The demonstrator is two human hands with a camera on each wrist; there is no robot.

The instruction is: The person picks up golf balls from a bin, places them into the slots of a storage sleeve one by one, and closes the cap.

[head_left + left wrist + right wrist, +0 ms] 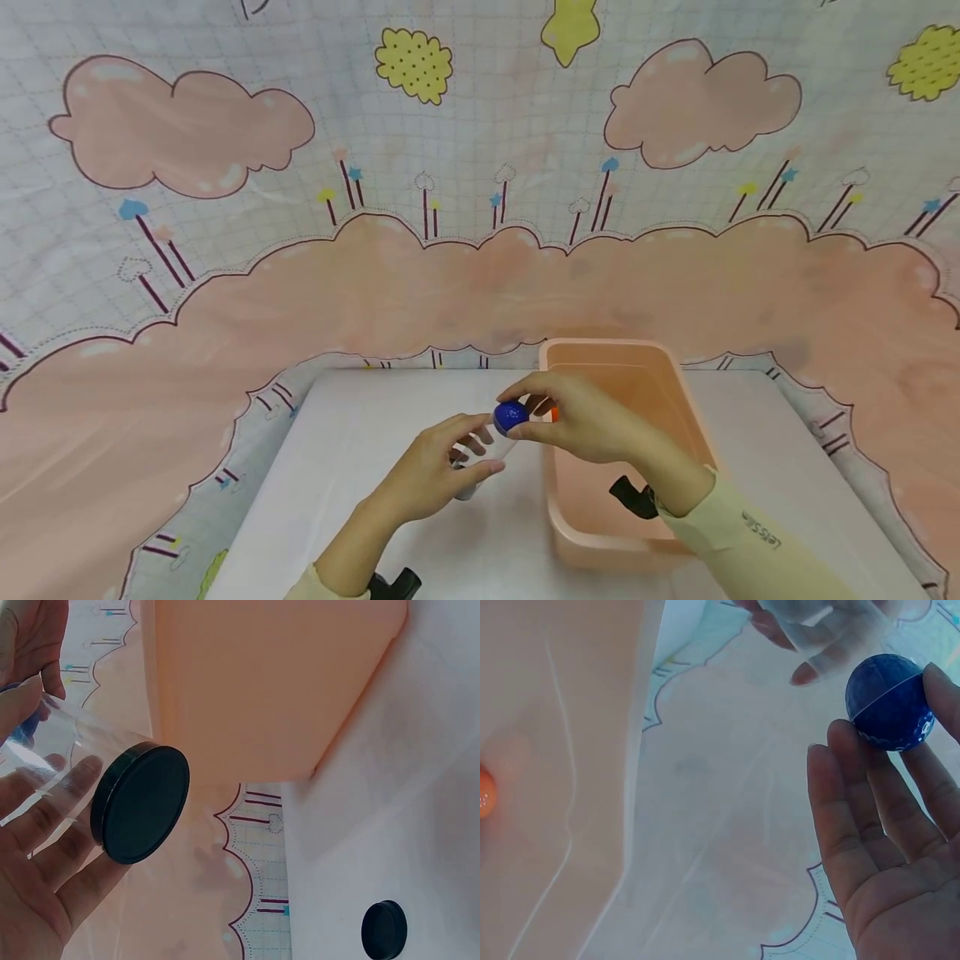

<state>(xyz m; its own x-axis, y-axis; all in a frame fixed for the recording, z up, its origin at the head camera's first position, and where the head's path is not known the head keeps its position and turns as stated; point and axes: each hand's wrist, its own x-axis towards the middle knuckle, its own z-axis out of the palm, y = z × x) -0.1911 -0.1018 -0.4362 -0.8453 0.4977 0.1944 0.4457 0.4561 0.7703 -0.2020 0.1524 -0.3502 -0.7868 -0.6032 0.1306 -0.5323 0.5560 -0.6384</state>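
Note:
My left hand (427, 475) grips a clear plastic tube (497, 450), its fingers and thumb round the wall. A black cap (146, 804) covers the tube's lower end. Between right thumb and fingertips, my right hand (596, 417) pinches a shiny blue ball (512, 417) with a pale line across it. The ball is right at the upper end of the tube, close to the left fingertips. In the right wrist view, the ball (890, 703) overlaps little of the tube (829, 634), which lies just beyond it.
A peach plastic bin (557, 508) stands on the white table (330, 467), under my right forearm. Inside it is an orange ball (486, 793), partly cut off by the frame edge. A loose black lid (384, 930) lies on the table. Behind hangs a patterned cloth (465, 292).

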